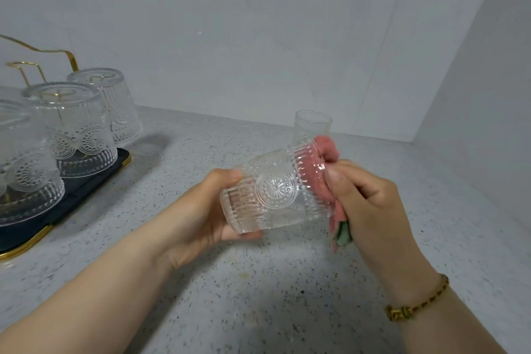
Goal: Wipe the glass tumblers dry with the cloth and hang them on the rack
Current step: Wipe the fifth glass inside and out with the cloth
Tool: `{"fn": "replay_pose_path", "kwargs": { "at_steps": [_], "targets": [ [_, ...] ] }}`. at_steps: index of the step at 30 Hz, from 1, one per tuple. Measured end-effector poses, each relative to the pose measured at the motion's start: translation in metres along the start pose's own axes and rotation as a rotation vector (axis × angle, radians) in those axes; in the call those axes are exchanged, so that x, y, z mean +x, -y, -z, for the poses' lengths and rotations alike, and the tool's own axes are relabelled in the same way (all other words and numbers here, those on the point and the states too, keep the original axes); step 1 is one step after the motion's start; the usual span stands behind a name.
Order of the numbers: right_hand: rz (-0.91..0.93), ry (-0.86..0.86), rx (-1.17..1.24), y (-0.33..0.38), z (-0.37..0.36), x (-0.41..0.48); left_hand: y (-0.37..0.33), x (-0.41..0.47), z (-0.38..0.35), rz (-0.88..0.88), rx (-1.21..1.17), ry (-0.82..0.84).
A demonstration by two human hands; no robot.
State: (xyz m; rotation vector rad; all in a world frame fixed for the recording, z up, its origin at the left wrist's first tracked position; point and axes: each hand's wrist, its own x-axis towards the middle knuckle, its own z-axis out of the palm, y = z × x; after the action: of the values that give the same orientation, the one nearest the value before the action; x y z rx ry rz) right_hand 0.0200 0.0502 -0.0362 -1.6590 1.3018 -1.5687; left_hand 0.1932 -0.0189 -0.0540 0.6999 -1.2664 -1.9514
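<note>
Here the left hand (201,210) is clamped around the base end of an embossed glass tumbler (273,195), holding it on its side above the speckled bench (258,282). The right hand (370,204) is closed on a pink cloth (319,178), which is pushed into the tumbler's mouth and folds over its rim; a green patch of the cloth hangs below the fingers.

To the left, the gold wire rack (37,66) stands on a dark tray (86,181) with three tumblers already hung upside down on it: the far one (109,103), the middle one (71,123) and the nearest one (23,167), which is partly cut off by the frame edge. One plain glass (311,126) stands upright on the bench just behind the hands.

The main risk seems to be slippage: the ribbed glass is likely still damp, and twisting the cloth inside could turn it out of the left hand's grip and drop it on the hard bench. Pressing hard on the rim could also chip it. The upright glass sits close enough that a sweep of the right hand might knock it over.
</note>
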Motion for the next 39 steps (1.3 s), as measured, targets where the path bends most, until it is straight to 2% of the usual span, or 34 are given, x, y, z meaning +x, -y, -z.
{"fn": "replay_pose_path", "kwargs": {
  "at_steps": [3,8,11,13,16,18,21,23,25,27,30,34,37,39],
  "targets": [
    [-0.072,0.154,-0.107,0.000,0.001,-0.002,-0.001,-0.001,0.001,0.033,0.046,0.012],
    [-0.151,0.460,-0.017,-0.004,0.008,0.000,0.001,-0.001,0.001,0.097,0.071,0.023],
    [-0.125,0.683,-0.112,0.002,0.009,-0.003,0.001,-0.002,0.001,0.156,0.066,0.036],
    [-0.183,0.802,-0.144,0.004,0.005,-0.006,0.004,0.001,-0.003,0.201,0.095,0.042],
    [-0.128,0.754,-0.258,0.002,-0.003,-0.008,0.006,0.004,-0.004,0.209,0.110,0.019],
    [-0.106,0.682,-0.248,-0.002,-0.005,-0.005,0.006,0.003,-0.001,0.222,0.132,0.109],
    [-0.262,0.559,0.141,-0.009,-0.002,-0.001,0.005,-0.001,0.010,0.131,0.145,0.273],
    [-0.387,0.498,0.449,-0.014,-0.003,0.001,0.004,0.000,0.013,0.017,0.233,0.266],
    [-0.423,0.467,0.592,-0.019,-0.007,0.003,0.004,0.003,0.013,-0.112,0.389,0.188],
    [-0.344,0.556,0.534,-0.012,-0.012,0.002,0.005,0.005,0.012,-0.144,0.434,0.146],
    [-0.222,0.676,0.119,-0.001,-0.014,-0.004,0.007,0.001,0.005,-0.050,0.368,0.064],
    [-0.207,0.667,-0.031,0.000,-0.020,-0.011,0.007,0.000,0.006,0.139,0.368,0.085],
    [-0.235,0.544,0.081,-0.001,-0.018,-0.007,0.002,0.001,0.015,0.101,0.281,0.201],
    [-0.390,0.463,0.361,-0.002,-0.015,-0.004,-0.001,0.001,0.019,-0.009,0.280,0.262]
  ]
}}
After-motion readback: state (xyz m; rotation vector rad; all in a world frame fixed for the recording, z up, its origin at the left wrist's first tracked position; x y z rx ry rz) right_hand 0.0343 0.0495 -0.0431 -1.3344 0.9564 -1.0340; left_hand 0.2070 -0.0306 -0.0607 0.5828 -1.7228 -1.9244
